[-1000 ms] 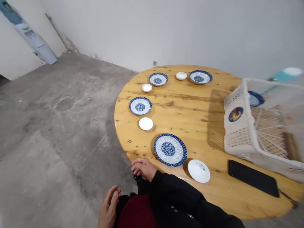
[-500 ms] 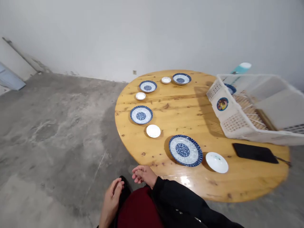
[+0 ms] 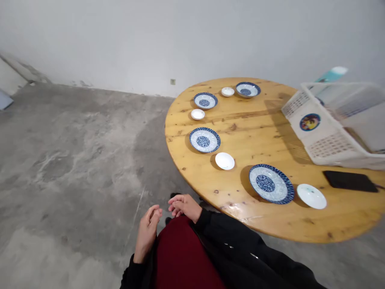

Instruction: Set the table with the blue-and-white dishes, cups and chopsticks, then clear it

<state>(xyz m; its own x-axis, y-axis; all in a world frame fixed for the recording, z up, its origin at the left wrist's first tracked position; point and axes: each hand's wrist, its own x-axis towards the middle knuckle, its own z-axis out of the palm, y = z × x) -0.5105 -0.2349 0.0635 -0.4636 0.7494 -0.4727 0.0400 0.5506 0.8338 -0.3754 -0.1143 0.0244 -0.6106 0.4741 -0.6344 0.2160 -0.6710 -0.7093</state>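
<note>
My left hand (image 3: 147,230) and my right hand (image 3: 184,205) hang close together in front of my body, below the table's near edge, and neither holds anything. Both have loosely curled fingers, slightly apart. The round wooden table (image 3: 255,136) carries blue patterned plates and small white saucers set in pairs. Nearest to my right hand are a blue plate (image 3: 271,184) and a white saucer (image 3: 311,196). Further along stand another blue plate (image 3: 205,139) and a saucer (image 3: 224,161).
A white plastic basket (image 3: 327,132) sits at the table's right, with a black phone (image 3: 350,181) lying in front of it. Two more blue plates (image 3: 205,100) (image 3: 248,89) with saucers (image 3: 197,114) (image 3: 227,91) stand at the far edge. Bare concrete floor (image 3: 75,160) stretches left.
The view has swung left and back, so the table now sits further right. My hands have drawn away from the table edge and closer together.
</note>
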